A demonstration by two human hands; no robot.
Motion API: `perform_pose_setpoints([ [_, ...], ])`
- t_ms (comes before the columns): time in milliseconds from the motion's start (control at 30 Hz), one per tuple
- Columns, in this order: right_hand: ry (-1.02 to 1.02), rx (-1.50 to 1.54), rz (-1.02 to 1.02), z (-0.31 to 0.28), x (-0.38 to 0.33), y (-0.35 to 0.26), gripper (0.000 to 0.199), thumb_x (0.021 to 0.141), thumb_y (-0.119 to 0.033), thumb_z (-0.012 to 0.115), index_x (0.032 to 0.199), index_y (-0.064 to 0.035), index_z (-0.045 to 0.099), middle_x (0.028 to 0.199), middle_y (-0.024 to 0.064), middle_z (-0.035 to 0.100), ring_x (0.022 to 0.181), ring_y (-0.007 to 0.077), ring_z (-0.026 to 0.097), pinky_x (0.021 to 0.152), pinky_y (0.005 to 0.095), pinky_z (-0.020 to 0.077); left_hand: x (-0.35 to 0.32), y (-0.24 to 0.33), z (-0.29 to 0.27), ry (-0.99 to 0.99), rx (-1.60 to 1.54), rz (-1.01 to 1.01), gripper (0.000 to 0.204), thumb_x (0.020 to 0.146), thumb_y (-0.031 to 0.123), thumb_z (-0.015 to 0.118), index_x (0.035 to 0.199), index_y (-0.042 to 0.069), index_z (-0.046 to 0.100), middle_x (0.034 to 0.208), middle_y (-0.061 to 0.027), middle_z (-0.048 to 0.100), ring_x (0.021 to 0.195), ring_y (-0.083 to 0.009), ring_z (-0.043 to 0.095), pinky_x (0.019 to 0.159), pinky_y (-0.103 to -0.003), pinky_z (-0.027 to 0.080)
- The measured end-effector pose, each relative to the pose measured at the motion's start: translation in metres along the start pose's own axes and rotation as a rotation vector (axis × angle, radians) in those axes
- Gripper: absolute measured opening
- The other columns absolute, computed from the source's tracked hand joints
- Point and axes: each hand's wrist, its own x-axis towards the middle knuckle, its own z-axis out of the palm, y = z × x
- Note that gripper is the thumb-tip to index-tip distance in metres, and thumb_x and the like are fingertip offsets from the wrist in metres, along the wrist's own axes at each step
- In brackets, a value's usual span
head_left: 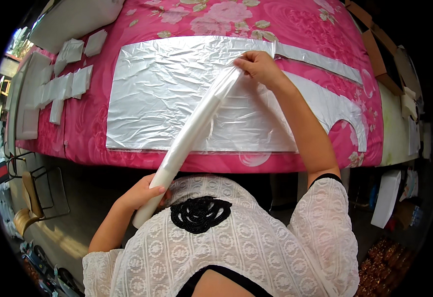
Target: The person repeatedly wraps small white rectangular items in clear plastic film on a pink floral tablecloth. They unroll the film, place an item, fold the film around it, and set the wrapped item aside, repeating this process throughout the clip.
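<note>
A long roll of whitish plastic film (182, 141) slants from close to my body up over the table. My left hand (141, 193) is wrapped round its near, lower end. At the far end, my right hand (260, 67) pinches the roll's tip between thumb and fingers. Beneath the roll, silvery-white plastic bags (149, 94) lie flat and wrinkled, apparently stacked; I cannot tell how many. Their handle strips (325, 63) reach to the right, one straight and one with a curved cut-out. My right forearm hides part of the bags.
Pink floral cloth (300, 27) covers the table. Several small white folded packets (81, 81) lie at the left, below a large white bundle (75, 24). A cardboard box (385, 62) stands at the right edge. On the floor at left is a chair (27, 205).
</note>
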Motion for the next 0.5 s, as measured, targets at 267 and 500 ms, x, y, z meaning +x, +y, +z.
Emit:
perform_pose_setpoints([
  [267, 0.514, -0.421, -0.035, -0.144, 0.001, 0.065, 0.025, 0.084, -0.022, 0.061, 0.089, 0.001, 0.067, 0.076, 0.0069, 0.067, 0.067, 0.0131, 0.059, 0.064, 0.0287, 0.0452, -0.033, 0.002, -0.038, -0.135, 0.15, -0.123, 0.05, 0.075, 0.025, 0.072, 0.114, 0.0, 0.053, 0.093, -0.007, 0.062, 0.086, -0.0143, 0.058, 0.08, -0.029, 0.047],
  [500, 0.262, -0.168, -0.136, -0.059, 0.011, 0.038, 0.021, 0.084, -0.019, 0.063, 0.088, 0.0008, 0.066, 0.069, 0.0008, 0.06, 0.062, 0.007, 0.05, 0.058, 0.0237, 0.0415, 0.017, 0.107, -0.001, 0.111, 1.12, 0.42, 0.04, 0.067, 0.02, 0.073, 0.099, 0.002, 0.059, 0.089, -0.016, 0.063, 0.082, -0.0346, 0.06, 0.072, -0.039, 0.047],
])
